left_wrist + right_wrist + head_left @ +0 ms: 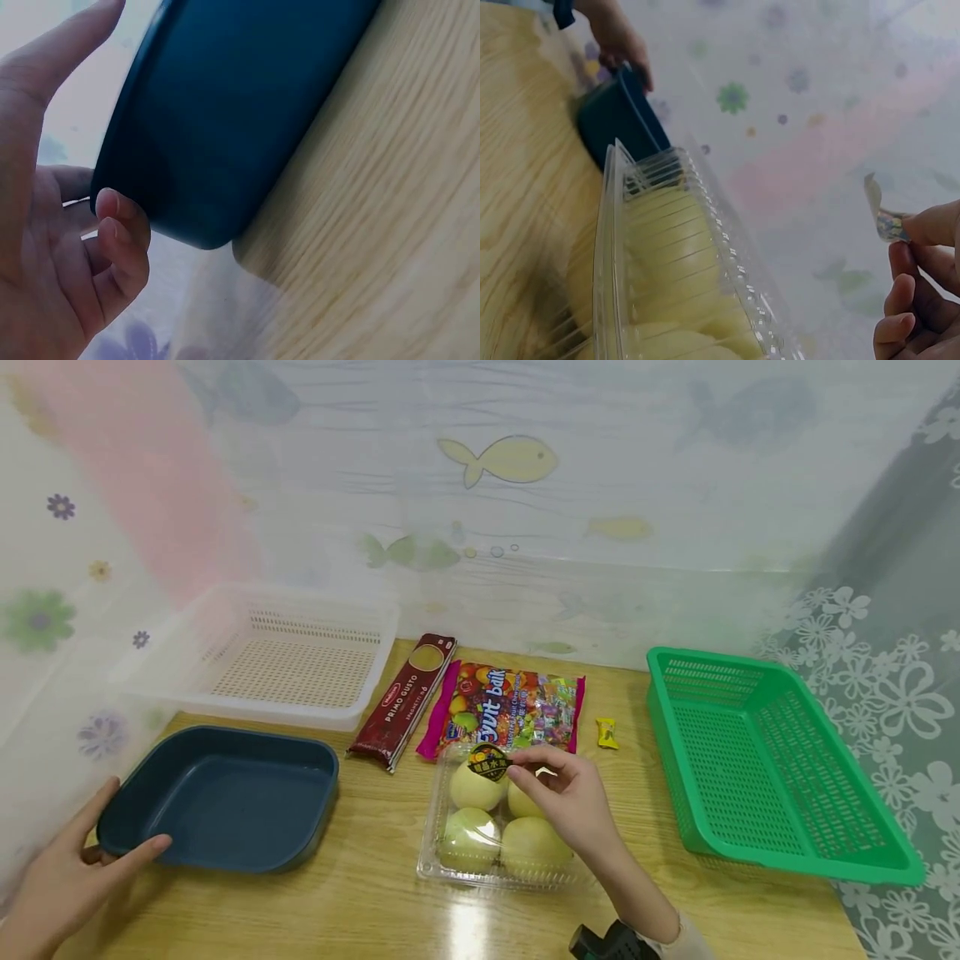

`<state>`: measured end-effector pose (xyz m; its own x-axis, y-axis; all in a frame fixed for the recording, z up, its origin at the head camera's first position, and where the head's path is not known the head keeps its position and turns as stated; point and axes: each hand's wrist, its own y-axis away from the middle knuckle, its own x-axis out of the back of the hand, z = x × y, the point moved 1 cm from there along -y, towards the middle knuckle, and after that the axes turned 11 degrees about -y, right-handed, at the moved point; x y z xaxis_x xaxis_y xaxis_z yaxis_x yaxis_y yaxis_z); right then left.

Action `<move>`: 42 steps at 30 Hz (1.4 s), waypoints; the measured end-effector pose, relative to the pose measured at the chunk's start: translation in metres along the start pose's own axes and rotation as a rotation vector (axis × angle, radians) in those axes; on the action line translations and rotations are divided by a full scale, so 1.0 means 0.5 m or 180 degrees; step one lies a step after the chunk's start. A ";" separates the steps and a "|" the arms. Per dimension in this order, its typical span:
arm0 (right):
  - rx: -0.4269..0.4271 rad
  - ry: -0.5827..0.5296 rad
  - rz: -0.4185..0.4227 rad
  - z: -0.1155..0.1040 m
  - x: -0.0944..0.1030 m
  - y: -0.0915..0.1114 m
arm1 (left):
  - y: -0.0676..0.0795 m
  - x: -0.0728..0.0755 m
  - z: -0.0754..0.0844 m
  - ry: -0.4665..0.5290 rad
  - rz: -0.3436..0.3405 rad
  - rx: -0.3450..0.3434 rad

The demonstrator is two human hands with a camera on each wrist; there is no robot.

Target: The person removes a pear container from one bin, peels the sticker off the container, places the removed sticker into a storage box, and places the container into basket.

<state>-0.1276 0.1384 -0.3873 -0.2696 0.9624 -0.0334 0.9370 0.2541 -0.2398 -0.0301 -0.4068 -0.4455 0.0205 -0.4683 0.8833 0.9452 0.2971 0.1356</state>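
Note:
My left hand (71, 868) grips the near left corner of a dark blue plastic basin (225, 810), thumb along the rim. In the left wrist view the fingers (124, 251) curl at the basin's corner (202, 135). Between thumb and fingertips my right hand (566, 797) pinches a round black-and-gold sticker (487, 763). The right wrist view shows this sticker (885, 217) bent and apart from the box. Below it sits a lidded clear plastic box (431, 852) with several pale yellow-green round fruits (468, 839) inside.
Behind the box lie a fruit candy bag (517, 702) and a dark red spaghetti pack (408, 697). A small yellow wrapped candy (607, 733) lies right of them. A white basket (360, 714) stands back left, a green basket (675, 777) at right. Patterned sheeting (525, 527) encloses the table.

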 end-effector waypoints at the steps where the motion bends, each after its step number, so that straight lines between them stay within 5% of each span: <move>1: 0.0006 -0.0003 -0.0011 -0.002 -0.002 -0.002 | -0.003 -0.001 -0.002 0.0025 -0.0008 0.0019; 19: -0.0019 -0.0132 -0.0146 -0.013 -0.058 -0.031 | -0.016 -0.022 -0.031 -0.0043 -0.0050 -0.0516; 31: -0.0064 -0.0152 -0.0347 -0.004 -0.114 -0.064 | -0.019 -0.021 -0.019 -0.0105 -0.0061 -0.0440; 42: -0.0038 -0.0096 -0.0575 0.000 -0.176 -0.091 | -0.023 -0.036 -0.041 0.0015 0.0021 -0.0501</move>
<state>-0.1466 0.0423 -0.3734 -0.4400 0.8978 -0.0199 0.8752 0.4238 -0.2331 -0.0345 -0.4188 -0.4723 0.0281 -0.4707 0.8818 0.9844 0.1663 0.0573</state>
